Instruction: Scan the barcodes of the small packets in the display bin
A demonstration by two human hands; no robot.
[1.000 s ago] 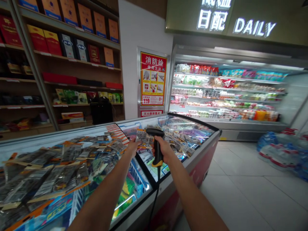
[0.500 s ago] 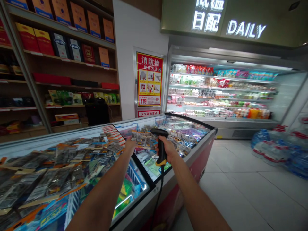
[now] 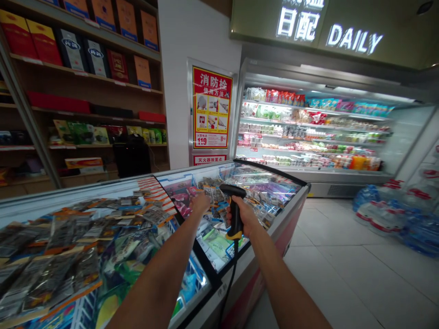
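My right hand (image 3: 245, 214) is wrapped around the handle of a black barcode scanner (image 3: 236, 217) with yellow trim. The scanner stands upright over the freezer's front side, and its cable hangs down from the handle. Stretched forward over the right section of the freezer is my left hand (image 3: 201, 202), blurred, its fingers largely hidden. Small clear-and-orange packets (image 3: 215, 194) lie just beyond its fingers; whether it grips any cannot be made out. To the left, many similar packets (image 3: 61, 242) are heaped on the freezer's left section.
A dark divider (image 3: 202, 258) crosses the chest freezer (image 3: 291, 224). Pink packages (image 3: 181, 201) show behind the left hand. Wooden shelves (image 3: 99, 75) with boxes stand left, a lit chilled cabinet (image 3: 308, 176) at the back. Several water bottles (image 3: 380, 212) sit on the tiled floor (image 3: 329, 269).
My left hand has moved right, further over the right section, and pink packages now show behind it. The scanner in my right hand has shifted slightly right. The camera view has shifted a little.
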